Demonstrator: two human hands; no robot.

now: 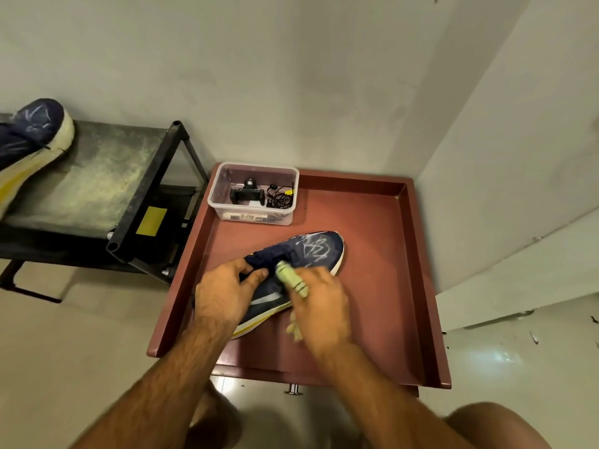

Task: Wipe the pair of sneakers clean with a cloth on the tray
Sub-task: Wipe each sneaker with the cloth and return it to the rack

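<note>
- Red-brown tray [372, 222]: a navy sneaker [311, 254] with white scribble markings on the toe lies on its floor, toe pointing away to the right, white sole edge and a yellow stripe showing near the heel.
- Left hand [223, 293]: fingers curled round the sneaker's collar and heel end, gripping it.
- Right hand [321, 306]: closed round a pale green cloth [290, 280], the bunched end pressed against the sneaker's upper near the laces; the hand is motion-blurred.
- Second navy sneaker [29, 140]: resting tilted on the top shelf of a black rack [129, 196], left of the tray and well apart from it.
- Clear plastic container [254, 192]: in the tray's far left corner, holding a black phone clamp and tangled cables.
</note>
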